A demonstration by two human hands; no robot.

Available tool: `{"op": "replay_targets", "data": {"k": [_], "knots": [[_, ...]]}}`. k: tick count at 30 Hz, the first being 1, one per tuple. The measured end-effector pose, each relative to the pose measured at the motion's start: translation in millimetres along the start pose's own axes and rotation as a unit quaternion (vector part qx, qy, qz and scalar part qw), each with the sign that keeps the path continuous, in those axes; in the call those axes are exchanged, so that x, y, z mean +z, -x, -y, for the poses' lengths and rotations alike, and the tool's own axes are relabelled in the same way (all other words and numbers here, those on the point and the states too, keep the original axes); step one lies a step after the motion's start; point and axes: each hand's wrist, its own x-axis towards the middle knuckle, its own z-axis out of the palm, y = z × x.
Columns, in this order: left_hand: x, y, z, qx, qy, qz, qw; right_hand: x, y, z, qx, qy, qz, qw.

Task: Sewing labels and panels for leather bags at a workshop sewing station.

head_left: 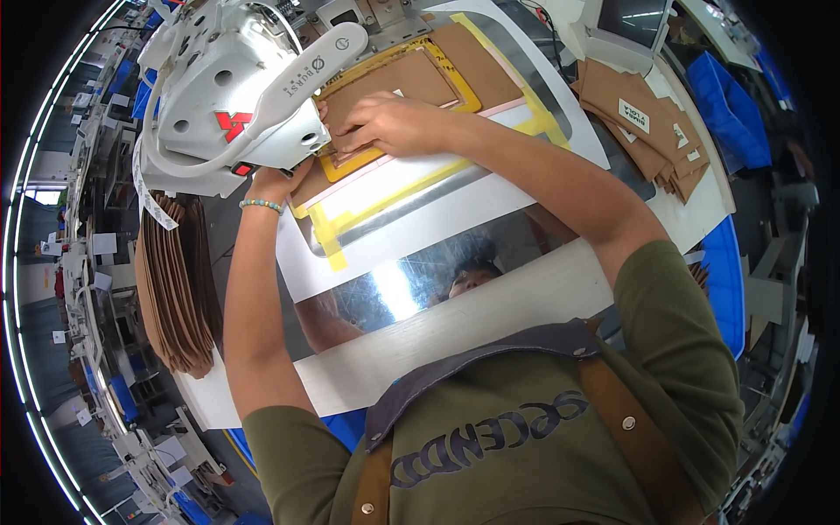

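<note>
My right hand (pixel 392 124) rests on a brown sheet piece (pixel 429 74) inside a yellow frame (pixel 464 83), its fingers bent but apart, pressing near the left end of the frame. My left hand (pixel 276 180) is at the underside of the white sewing machine head (pixel 201 92), beside the frame's left end; its fingers are mostly hidden by the machine. The frame lies on a white template board (pixel 570 157) edged with yellow tape (pixel 332 241), with more brown material around the frame.
A stack of brown pieces (pixel 171 289) stands at left. Brown pieces with white labels (pixel 647 131) lie at right beside blue bins (pixel 726 105). A screen housing (pixel 626 22) is at the back right. A shiny metal plate (pixel 402 289) borders the white table edge (pixel 455 328).
</note>
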Motion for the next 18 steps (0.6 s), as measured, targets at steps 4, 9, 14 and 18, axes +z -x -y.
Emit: {"op": "replay_targets", "data": {"k": [4, 9, 14, 18], "knots": [[-4.0, 1.4, 7.0, 0.128, -0.231, 0.048, 0.963, -0.7, 3.4, -4.1, -0.001, -0.004, -0.003, 1.0], [-46.5, 29.0, 79.9, 0.061, -0.397, 0.058, 0.914, 1.4, -16.2, 4.7, -0.017, -0.012, -0.01, 1.0], [-36.5, 23.9, 84.4, -0.007, -0.381, 0.055, 0.923, 2.0, -8.9, -0.9, 0.008, -0.009, 0.006, 1.0], [-19.2, 17.2, 70.7, -0.084, -0.385, 0.05, 0.918, 4.3, 0.7, -11.5, 0.01, -0.006, 0.003, 1.0]]}}
